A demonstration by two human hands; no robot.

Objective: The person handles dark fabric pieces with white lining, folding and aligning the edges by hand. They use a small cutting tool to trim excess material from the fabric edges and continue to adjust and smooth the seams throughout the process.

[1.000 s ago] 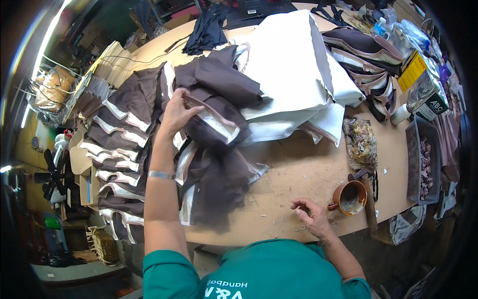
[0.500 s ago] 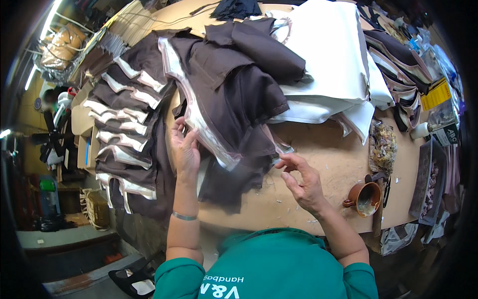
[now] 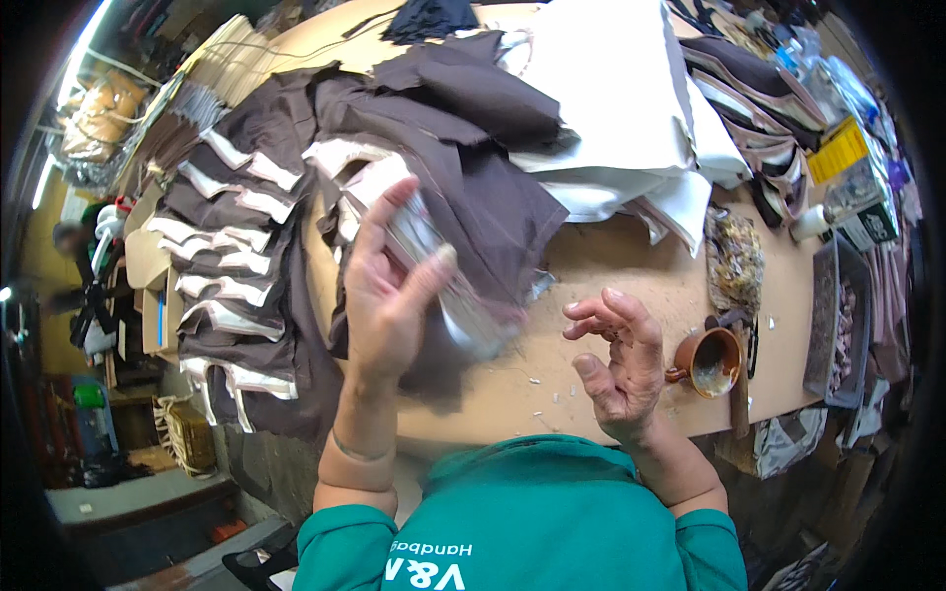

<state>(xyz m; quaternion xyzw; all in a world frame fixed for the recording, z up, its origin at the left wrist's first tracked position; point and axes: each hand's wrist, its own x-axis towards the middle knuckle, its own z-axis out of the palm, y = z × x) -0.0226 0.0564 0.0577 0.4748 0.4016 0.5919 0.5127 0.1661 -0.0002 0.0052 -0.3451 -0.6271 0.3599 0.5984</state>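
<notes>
My left hand (image 3: 387, 300) grips the white-and-pink edge of a dark brown fabric piece (image 3: 498, 222) at the middle of the table; the piece's lower part is blurred. My right hand (image 3: 613, 364) is raised to the right of it, fingers apart and curved, holding nothing. More dark pieces with white edge strips (image 3: 232, 315) lie overlapped at the left. A folded dark bundle (image 3: 473, 84) rests behind the piece in my left hand, beside a stack of large white sheets (image 3: 616, 98). A brown mug (image 3: 714, 364) stands just right of my right hand.
A pressed, crumbly-looking block (image 3: 734, 256), a hammer-like tool (image 3: 739, 414) and a grey bin of scraps (image 3: 836, 325) are on the right, with dark trimmed pieces (image 3: 754, 118), bottles and cartons behind. Paper stacks (image 3: 236, 59) sit back left; a carton (image 3: 156, 315) is at the left edge.
My left hand came down from the upper pile, then moved up and rightward along the edged piece, which shifted. My right hand rose from the table and stays open. The view shifted slightly.
</notes>
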